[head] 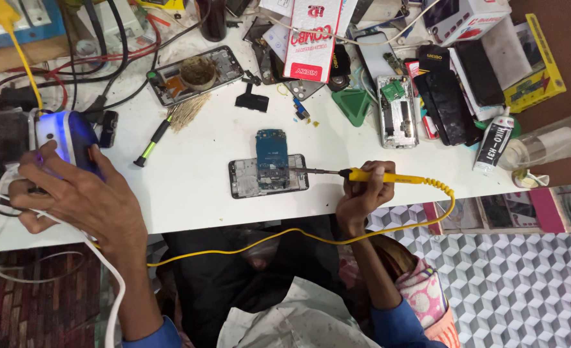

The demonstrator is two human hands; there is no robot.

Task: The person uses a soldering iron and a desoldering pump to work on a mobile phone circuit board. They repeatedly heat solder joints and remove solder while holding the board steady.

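— Yellow iron [379, 175] in the right hand [361, 196]?

— Yes, fingers closed round its handle, tip lying on the blue board [272, 156]. That board sits across an opened phone [269, 176] near the front edge of the white table [195, 193].

— And the cord [285, 235]?

— Yellow too; it coils off the handle's end, loops below the table edge and runs left.

— The left hand [73, 200]?

— Spread flat over a blue-lit station [66, 138] at the table's left end, fingers draped on it, not clenched. White cables [115, 290] trail under the wrist.

— What else is about?

— A green-handled screwdriver [153, 142] and a brush [183, 115] behind the phone, another stripped phone [195, 74] beyond them, a green pick [352, 103] and a glue tube [493, 143] to the right.
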